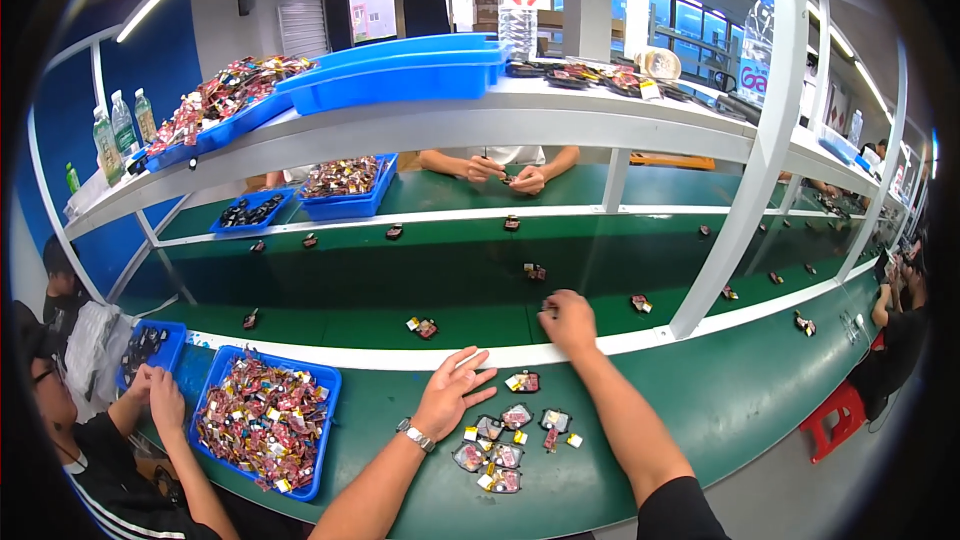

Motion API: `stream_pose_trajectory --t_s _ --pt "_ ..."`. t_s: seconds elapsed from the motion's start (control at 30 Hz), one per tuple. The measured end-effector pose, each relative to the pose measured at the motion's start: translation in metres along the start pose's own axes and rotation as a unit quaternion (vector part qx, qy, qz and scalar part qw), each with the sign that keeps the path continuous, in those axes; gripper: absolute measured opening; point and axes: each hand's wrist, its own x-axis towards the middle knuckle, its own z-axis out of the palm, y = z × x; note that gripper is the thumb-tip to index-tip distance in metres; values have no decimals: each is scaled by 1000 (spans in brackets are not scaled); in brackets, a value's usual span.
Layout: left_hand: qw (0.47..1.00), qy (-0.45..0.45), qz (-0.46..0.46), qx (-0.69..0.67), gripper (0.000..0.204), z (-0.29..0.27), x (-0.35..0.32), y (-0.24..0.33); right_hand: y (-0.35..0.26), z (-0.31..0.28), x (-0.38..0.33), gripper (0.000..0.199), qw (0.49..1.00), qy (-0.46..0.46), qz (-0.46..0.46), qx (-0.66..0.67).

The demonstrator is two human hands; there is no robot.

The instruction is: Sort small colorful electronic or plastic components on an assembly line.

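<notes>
My left hand [455, 398], with a metal watch at the wrist, lies over the green bench with its fingers spread and nothing in them. Close to its fingertips is a small dark-framed electronic part [523, 381] with a white and yellow tag. Several similar parts [506, 455], with clear or red middles, lie in a loose group between my forearms. My right hand [570, 324] reaches over the white rail at the green belt's near edge. Its fingers are curled together; a bit of something dark shows at the tips, too hidden to name.
A blue bin [330, 430] heaped with red circuit pieces stands at my left, beside a co-worker's hands [160, 395]. More parts [424, 327] lie spaced along the belt [400, 280]. A white post [740, 155] rises at right, holding a shelf [420, 130]. Across, another person's hands [510, 175] work.
</notes>
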Motion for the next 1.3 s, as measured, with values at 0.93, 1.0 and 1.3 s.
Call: stream_pose_trajectory --t_s 0.93,1.0,1.3 --pt "990 -77 -108 43 44 -12 -1 4 -92 -79 -24 43 895 -361 -180 190" --pt "983 -100 -130 78 41 -10 -1 2 -100 -82 -38 45 894 -376 -159 182" --pt "995 -40 -62 66 44 -2 -6 7 -111 -63 -75 34 937 -225 -235 127"
